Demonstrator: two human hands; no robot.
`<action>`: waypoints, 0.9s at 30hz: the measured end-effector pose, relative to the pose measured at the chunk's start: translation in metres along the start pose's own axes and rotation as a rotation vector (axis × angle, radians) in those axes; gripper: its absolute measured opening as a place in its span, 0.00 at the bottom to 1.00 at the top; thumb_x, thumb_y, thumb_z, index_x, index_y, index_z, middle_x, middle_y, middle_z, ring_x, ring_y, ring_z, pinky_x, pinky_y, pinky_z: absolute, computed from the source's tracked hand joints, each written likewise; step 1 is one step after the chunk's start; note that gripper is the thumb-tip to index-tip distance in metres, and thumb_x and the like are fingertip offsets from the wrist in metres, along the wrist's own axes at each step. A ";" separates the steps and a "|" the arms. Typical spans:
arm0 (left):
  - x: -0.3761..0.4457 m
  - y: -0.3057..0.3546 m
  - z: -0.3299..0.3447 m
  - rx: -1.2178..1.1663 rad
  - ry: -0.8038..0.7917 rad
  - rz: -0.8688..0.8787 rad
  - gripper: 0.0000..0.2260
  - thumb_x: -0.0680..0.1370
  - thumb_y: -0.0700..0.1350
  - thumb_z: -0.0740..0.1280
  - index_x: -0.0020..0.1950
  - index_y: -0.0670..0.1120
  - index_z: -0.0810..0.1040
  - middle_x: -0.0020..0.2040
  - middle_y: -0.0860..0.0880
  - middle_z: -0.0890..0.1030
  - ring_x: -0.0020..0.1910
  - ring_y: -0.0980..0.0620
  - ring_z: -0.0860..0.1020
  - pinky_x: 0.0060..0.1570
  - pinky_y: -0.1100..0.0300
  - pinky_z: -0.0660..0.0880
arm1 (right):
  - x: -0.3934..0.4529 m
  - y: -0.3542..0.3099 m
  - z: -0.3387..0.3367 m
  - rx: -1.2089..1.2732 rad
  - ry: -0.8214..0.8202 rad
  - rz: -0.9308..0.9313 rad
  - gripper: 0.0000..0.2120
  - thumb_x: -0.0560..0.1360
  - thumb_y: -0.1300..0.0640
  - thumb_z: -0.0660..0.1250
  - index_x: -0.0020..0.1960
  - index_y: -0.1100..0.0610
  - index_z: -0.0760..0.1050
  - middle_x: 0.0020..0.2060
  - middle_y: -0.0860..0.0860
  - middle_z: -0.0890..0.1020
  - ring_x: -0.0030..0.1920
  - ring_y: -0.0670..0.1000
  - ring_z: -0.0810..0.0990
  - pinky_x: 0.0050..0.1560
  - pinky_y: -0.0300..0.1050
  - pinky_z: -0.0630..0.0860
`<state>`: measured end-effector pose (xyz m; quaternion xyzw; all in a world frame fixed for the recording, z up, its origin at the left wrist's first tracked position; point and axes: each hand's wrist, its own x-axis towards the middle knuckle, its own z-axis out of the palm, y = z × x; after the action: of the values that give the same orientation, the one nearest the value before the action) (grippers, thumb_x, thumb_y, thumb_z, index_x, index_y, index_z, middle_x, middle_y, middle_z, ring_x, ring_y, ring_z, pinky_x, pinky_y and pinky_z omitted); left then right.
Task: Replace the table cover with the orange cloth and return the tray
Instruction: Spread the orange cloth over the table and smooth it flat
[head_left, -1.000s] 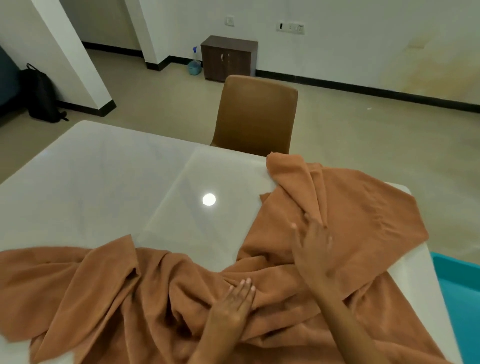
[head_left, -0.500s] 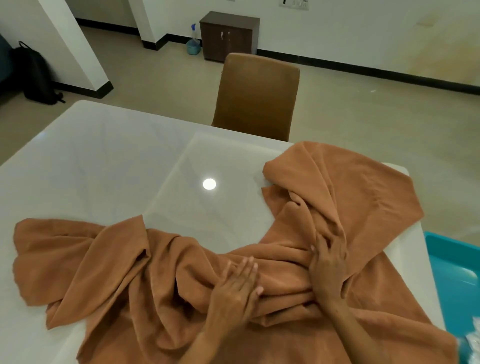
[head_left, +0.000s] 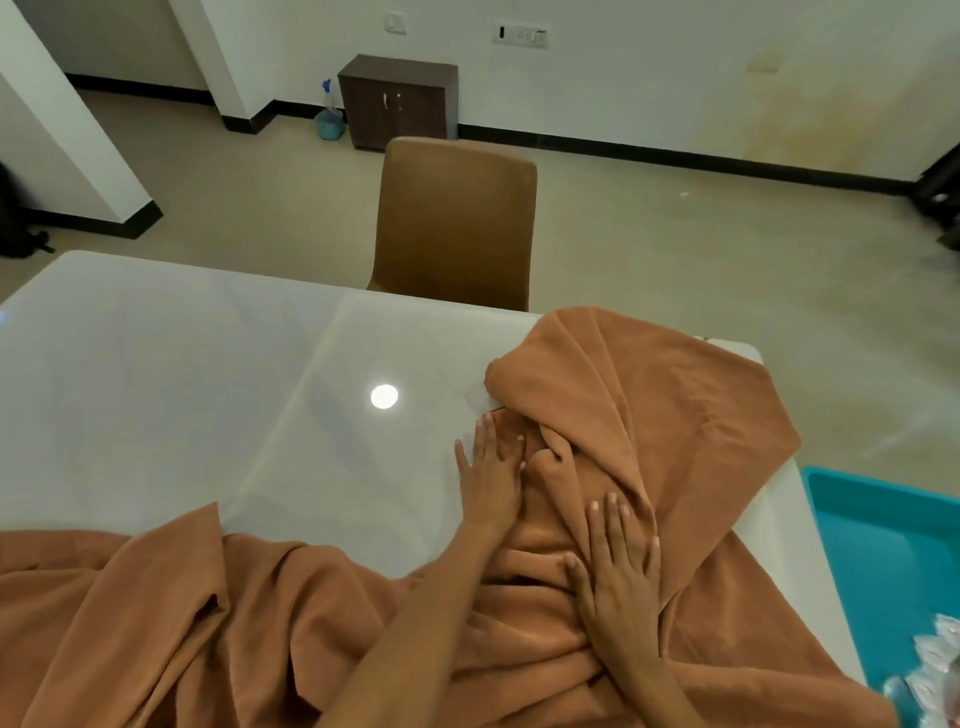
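Note:
The orange cloth lies crumpled over the near and right parts of the glossy white table. A folded-over flap of it covers the far right corner. My left hand rests flat with fingers spread at the cloth's inner edge, partly on the bare tabletop. Flat on the bunched folds nearer to me lies my right hand, fingers spread. Neither hand grips the cloth. A teal tray sits low to the right of the table, cut off by the frame.
A brown chair stands at the table's far edge. Behind it, against the wall, are a dark small cabinet and a blue spray bottle. Clear crinkled plastic shows at the lower right by the tray.
My left hand has slid forward and right, from the near folds to the cloth's inner edge. My right hand has stayed flat on the folds. The camera has shifted, so the view moved.

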<state>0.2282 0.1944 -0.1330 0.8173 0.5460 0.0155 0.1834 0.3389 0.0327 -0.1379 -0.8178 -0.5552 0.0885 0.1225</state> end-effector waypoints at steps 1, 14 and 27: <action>0.002 -0.002 0.004 0.023 0.033 0.003 0.20 0.83 0.53 0.50 0.76 0.55 0.60 0.78 0.42 0.52 0.77 0.42 0.49 0.71 0.42 0.35 | 0.002 0.003 0.000 -0.005 -0.006 0.017 0.33 0.78 0.35 0.40 0.77 0.53 0.53 0.76 0.50 0.56 0.75 0.51 0.54 0.71 0.57 0.48; 0.015 -0.138 -0.035 0.182 0.077 -0.402 0.38 0.68 0.76 0.40 0.76 0.62 0.49 0.77 0.40 0.39 0.75 0.43 0.36 0.61 0.33 0.27 | 0.032 0.024 -0.010 0.004 0.003 0.226 0.45 0.68 0.26 0.30 0.77 0.50 0.44 0.76 0.50 0.55 0.75 0.51 0.57 0.72 0.59 0.49; -0.002 -0.147 -0.065 -0.035 0.029 -0.480 0.33 0.82 0.54 0.50 0.76 0.36 0.39 0.76 0.37 0.39 0.76 0.41 0.38 0.72 0.44 0.37 | 0.049 -0.032 0.000 0.093 -0.023 0.071 0.43 0.72 0.28 0.36 0.76 0.55 0.55 0.75 0.54 0.58 0.74 0.55 0.59 0.68 0.66 0.52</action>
<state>0.0829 0.2607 -0.1182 0.6605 0.7269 -0.0072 0.1880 0.3280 0.0895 -0.1288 -0.8295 -0.5225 0.1276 0.1507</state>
